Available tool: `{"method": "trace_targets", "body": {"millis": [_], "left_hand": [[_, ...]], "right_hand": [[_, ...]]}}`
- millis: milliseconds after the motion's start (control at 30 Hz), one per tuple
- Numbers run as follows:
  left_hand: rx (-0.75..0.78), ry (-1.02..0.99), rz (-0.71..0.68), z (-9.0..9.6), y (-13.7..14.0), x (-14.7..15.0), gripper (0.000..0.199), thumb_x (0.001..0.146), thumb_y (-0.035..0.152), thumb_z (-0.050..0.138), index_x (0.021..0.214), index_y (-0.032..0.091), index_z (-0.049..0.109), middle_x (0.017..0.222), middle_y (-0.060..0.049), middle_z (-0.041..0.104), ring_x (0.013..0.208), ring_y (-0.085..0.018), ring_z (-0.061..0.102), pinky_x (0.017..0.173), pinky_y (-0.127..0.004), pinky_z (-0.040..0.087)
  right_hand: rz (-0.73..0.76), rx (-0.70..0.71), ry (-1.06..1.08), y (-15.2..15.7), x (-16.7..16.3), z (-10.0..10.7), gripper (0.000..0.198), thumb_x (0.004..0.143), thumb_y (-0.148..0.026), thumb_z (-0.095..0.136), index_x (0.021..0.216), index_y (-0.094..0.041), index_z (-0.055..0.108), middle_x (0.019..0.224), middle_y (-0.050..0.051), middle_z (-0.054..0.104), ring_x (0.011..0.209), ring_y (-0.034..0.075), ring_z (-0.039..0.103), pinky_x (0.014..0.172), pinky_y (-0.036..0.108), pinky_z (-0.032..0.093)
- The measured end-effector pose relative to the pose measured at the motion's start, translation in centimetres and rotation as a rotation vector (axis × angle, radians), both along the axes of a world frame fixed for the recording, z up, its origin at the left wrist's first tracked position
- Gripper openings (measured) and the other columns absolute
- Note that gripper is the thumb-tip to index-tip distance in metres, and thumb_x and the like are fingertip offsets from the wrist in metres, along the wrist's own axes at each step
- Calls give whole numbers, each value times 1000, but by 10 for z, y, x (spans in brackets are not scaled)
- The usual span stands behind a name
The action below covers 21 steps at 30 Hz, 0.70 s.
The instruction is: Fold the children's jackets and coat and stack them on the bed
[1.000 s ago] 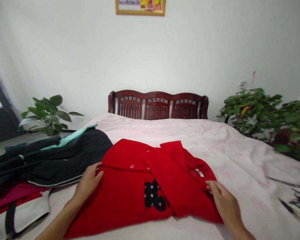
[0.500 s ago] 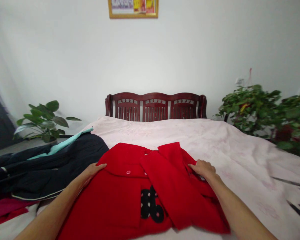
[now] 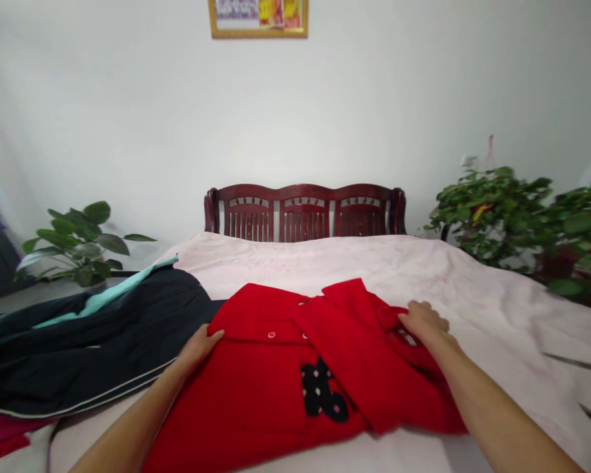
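A red buttoned garment (image 3: 256, 394), which looks like a jacket or shirt, lies spread on the bed. It has pale buttons and a black patch (image 3: 320, 391) with light diamond-shaped dots. My left hand (image 3: 199, 345) pinches its left edge near the collar. On the opposite side my right hand (image 3: 426, 322) grips a fold of the red cloth, close to a small whitish label (image 3: 406, 337). One front panel is folded slantwise across the middle. The lower hem reaches the bottom of the view on the left.
Dark navy clothing (image 3: 123, 335) with white piping and a turquoise strip (image 3: 113, 292) is heaped at left. A pale pink sheet (image 3: 502, 341) covers the bed. Behind stands a dark red wooden backrest (image 3: 303, 203). Leafy plants (image 3: 81, 240) flank the bed; dark pointed shapes (image 3: 576, 361) lie far right.
Both hands and the red garment have shifted to the right. My right hand has risen slightly, lifting a fold of cloth at that edge. The view has turned a little.
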<state>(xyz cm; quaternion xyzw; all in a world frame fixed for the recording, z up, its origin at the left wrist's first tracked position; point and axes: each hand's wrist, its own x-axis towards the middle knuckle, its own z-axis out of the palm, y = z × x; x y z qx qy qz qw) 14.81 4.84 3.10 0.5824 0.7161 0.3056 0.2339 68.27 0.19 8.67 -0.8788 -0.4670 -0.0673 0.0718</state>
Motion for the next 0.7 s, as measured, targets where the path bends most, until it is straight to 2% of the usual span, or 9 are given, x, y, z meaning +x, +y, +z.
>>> {"method": "trace_targets", "body": {"millis": [100, 200, 300, 367, 433, 500, 567, 633, 700], "left_hand": [[-77, 155, 29, -16, 2, 4, 44, 86, 48, 56, 112, 13, 61, 107, -23, 73, 102, -40, 69, 84, -47, 50], [-109, 260, 38, -18, 1, 8, 56, 90, 44, 51, 134, 11, 48, 119, -26, 67, 110, -40, 66, 90, -50, 47], [38, 494, 27, -14, -4, 20, 64, 92, 35, 48, 149, 10, 35, 137, -30, 53, 122, -42, 58, 98, -55, 41], [198, 675, -59, -12, -8, 32, 60, 93, 31, 47, 149, 13, 38, 147, -28, 45, 133, -41, 48, 106, -56, 36], [267, 753, -209, -12, -14, 48, 56, 95, 33, 47, 148, 15, 44, 152, -23, 42, 142, -38, 38, 113, -52, 30], [228, 758, -354, -14, -19, 65, 55, 97, 39, 45, 148, 17, 46, 153, -19, 44, 144, -35, 36, 115, -48, 29], [178, 759, -444, -17, -26, 81, 56, 98, 43, 44, 149, 20, 46, 155, -18, 43, 144, -34, 37, 115, -48, 30], [154, 770, -433, -18, -33, 95, 56, 96, 42, 47, 148, 20, 47, 155, -19, 42, 144, -36, 36, 115, -53, 29], [175, 749, -415, -15, -42, 109, 53, 94, 34, 51, 144, 18, 52, 152, -19, 46, 144, -37, 37, 115, -56, 29]], "right_hand": [[183, 110, -23, -6, -27, -11, 42, 96, -31, 39, 127, -15, 62, 128, 19, 61, 113, 30, 60, 90, 42, 45], [350, 151, -3, -12, -68, -8, 43, 100, -37, 33, 122, -16, 64, 122, 15, 65, 112, 28, 61, 93, 39, 44], [434, 63, 34, -18, -107, -10, 50, 99, -49, 36, 121, -14, 63, 121, 17, 66, 114, 31, 60, 93, 41, 45], [431, 26, 61, -20, -124, -19, 53, 96, -54, 43, 122, -12, 62, 124, 20, 64, 116, 33, 59, 91, 42, 46], [395, 46, 109, -21, -133, -33, 53, 93, -53, 50, 123, -10, 60, 125, 21, 63, 116, 33, 61, 89, 41, 47], [397, 86, 178, -22, -136, -44, 47, 92, -48, 53, 122, -13, 60, 121, 19, 67, 112, 31, 64, 87, 39, 49], [474, 131, 249, -25, -136, -50, 40, 91, -42, 55, 121, -16, 61, 115, 16, 71, 108, 30, 67, 87, 37, 49], [561, 229, 339, -33, -135, -48, 36, 90, -41, 55, 117, -17, 63, 110, 14, 73, 106, 30, 68, 89, 38, 49], [585, 443, 501, -45, -132, -39, 37, 88, -43, 56, 114, -18, 64, 112, 13, 73, 108, 29, 67, 93, 39, 49]]}}
